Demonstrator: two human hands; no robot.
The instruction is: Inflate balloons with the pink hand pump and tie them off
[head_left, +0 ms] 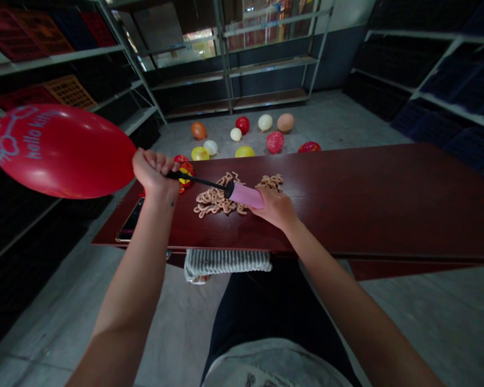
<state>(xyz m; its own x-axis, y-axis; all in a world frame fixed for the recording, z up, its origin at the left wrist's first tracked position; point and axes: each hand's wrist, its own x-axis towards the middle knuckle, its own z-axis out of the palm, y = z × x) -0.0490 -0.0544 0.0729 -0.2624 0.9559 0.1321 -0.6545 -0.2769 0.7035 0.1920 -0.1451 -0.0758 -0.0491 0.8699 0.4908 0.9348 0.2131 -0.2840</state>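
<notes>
My left hand (155,172) is shut tight on the neck of the light, easily burst red balloon (60,151), which hangs out left over the table's edge at the black nozzle (196,180), while my right hand (272,208) seems closed around the pink pump (246,195).

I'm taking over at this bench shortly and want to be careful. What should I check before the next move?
1. Balloon held: the left hand is closed around the neck of the red balloon at the black nozzle: ok.
2. Pump held: the right hand grips the pink hand pump: ok.
3. Neck sealed on the nozzle: the grip hides it: cannot tell.
4. Balloon clear of the metal shelving: cannot tell.
5. Phone secure: it lies at the table's edge: not ok, I'd judge.
</notes>
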